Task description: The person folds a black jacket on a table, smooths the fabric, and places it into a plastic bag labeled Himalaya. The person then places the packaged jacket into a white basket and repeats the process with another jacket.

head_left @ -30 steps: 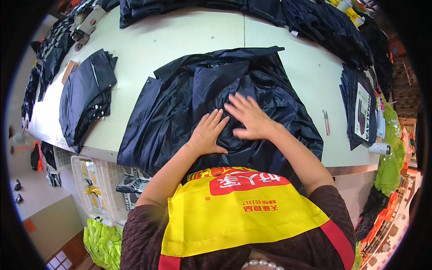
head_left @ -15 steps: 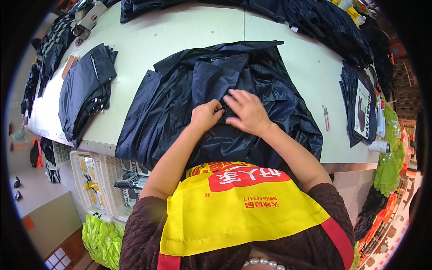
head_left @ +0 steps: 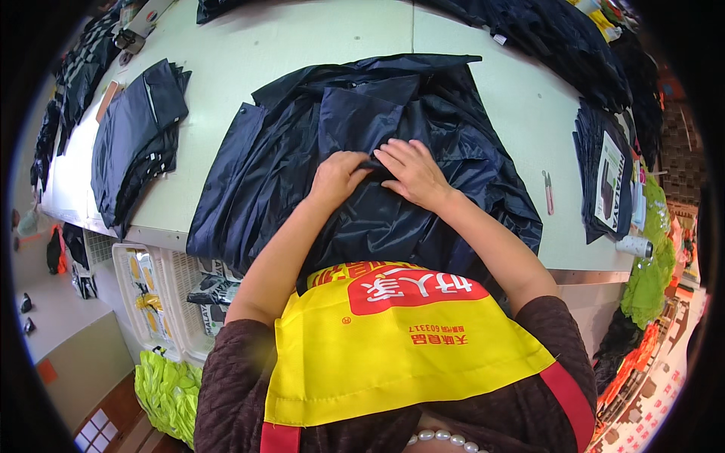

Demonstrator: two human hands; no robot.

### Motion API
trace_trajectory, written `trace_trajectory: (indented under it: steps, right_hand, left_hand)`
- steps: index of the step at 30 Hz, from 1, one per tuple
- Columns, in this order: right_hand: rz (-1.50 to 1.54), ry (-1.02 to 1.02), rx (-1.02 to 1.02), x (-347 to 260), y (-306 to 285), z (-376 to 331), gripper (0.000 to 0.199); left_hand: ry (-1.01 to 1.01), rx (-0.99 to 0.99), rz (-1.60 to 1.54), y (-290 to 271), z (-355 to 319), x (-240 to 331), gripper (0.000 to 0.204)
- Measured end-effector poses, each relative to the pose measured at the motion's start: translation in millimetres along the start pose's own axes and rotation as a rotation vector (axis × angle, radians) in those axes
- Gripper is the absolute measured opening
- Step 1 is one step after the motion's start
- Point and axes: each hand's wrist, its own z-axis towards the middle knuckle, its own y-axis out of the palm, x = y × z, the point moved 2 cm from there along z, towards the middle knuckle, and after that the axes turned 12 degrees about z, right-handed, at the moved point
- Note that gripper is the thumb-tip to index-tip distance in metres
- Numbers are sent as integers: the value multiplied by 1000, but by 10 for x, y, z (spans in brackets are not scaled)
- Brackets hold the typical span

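Beneath left hand (head_left: 337, 178) and right hand (head_left: 417, 175), on the dark garment (head_left: 370, 223), curled the former from flat to grasping a fold (head_left: 368, 164); brought the latter close beside, could not tell its grip; seemingly turned from pressing to handling.

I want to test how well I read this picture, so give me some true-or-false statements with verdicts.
1. The left hand touches the dark garment. True.
2. The right hand holds the pink-handled tool. False: the right hand is on the dark garment, and the pink-handled tool lies on the table.
3. The apron is mainly yellow. True.
4. The white spool lies on the dark garment. False: it is at the table's right end.
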Motion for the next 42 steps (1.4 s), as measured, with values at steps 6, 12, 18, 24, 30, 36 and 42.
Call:
trace_trajectory:
  steps: [6,12,18,24,30,36,42]
  right_hand:
    - [113,-11,-69,292,119,-14,14]
    - [311,378,-406,465,64,278,22]
    - [0,-56,-8,18,-145,266,29]
    - [235,-8,-41,402,104,206,10]
    - [212,199,-104,501,74,365,17]
    - [58,-94,20,350,20,440,21]
    - [252,192,-216,675,123,571,16]
  left_hand:
    - [-229,-256,-196,-114,161,-18,46]
    - [142,-66,142,-105,92,190,37]
    - [56,-32,23,72,143,-8,15]
    - [19,5,181,-171,191,234,18]
    - [32,24,285,-83,234,116,22]
    - [-71,-113,165,-26,440,-237,23]
    - [44,146,355,-214,482,10,30]
